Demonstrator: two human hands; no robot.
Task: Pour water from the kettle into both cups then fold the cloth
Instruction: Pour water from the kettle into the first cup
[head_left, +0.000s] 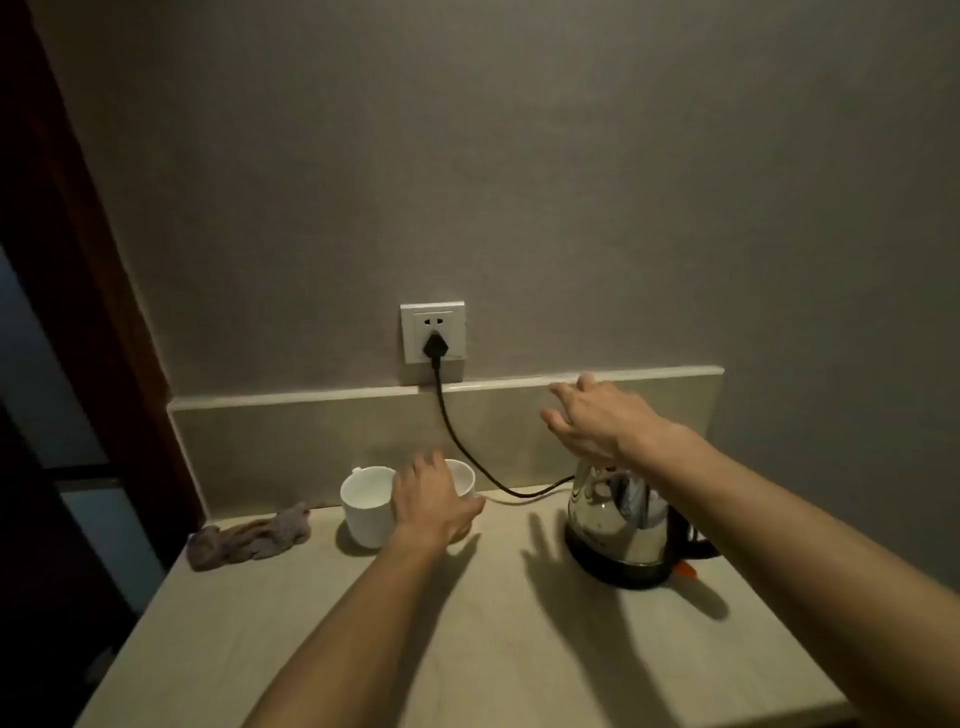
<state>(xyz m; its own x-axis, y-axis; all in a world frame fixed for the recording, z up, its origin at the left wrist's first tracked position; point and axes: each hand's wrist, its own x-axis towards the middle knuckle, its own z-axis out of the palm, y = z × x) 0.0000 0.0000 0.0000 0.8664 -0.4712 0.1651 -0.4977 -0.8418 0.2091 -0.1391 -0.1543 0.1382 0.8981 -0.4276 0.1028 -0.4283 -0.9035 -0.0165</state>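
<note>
Head view shows the steel kettle on its base at the surface's right, likely heavy, slick and possibly hot, so best taken by its rear handle, with the right hand spread empty above it, the left hand open at two fragile white cups, and the soft cloth crumpled left.

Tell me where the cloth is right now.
The cloth lies crumpled at the counter's far left, against the backsplash, just left of the two white cups.

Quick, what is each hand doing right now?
Left hand: open, reaching over the right cup, holding nothing.
Right hand: open, above the kettle, holding nothing.
</note>
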